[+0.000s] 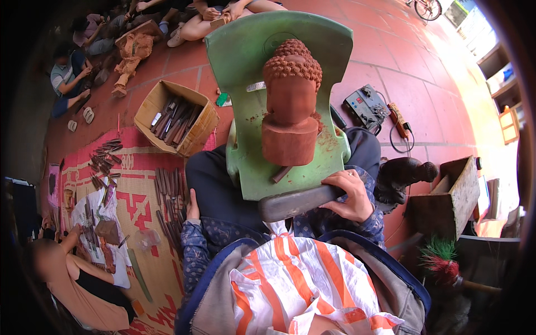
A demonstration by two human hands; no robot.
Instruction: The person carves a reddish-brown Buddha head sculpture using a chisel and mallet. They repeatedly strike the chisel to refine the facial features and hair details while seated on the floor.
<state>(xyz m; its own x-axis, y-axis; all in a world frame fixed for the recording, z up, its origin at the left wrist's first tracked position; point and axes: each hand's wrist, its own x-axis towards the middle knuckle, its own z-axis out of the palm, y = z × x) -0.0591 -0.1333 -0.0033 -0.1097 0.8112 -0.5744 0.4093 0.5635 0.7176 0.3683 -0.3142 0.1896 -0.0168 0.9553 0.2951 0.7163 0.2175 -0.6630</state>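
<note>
A carved reddish-brown wooden head with rows of curls [293, 103] stands upright on a green plastic chair [240, 67] between my knees. At the chair's near edge my right hand [353, 196] grips one end of a dark, paddle-shaped wooden mallet [296, 203], which lies crosswise. A short brown stick-like piece [282, 174] rests on the seat by the bust's base, among wood shavings. My left hand [192, 206] is down beside my left thigh with fingers extended, only partly visible. Nothing shows in it, and it is near a row of chisels [170, 190] on the mat.
A cardboard box [206, 125] of dark tools sits left of the chair. More chisels [104, 156] lie on a patterned mat [148, 151], where a person sits. To the right are a grey electrical box [363, 106], a power strip [398, 120], a dark carving [405, 178] and a wooden crate [446, 201].
</note>
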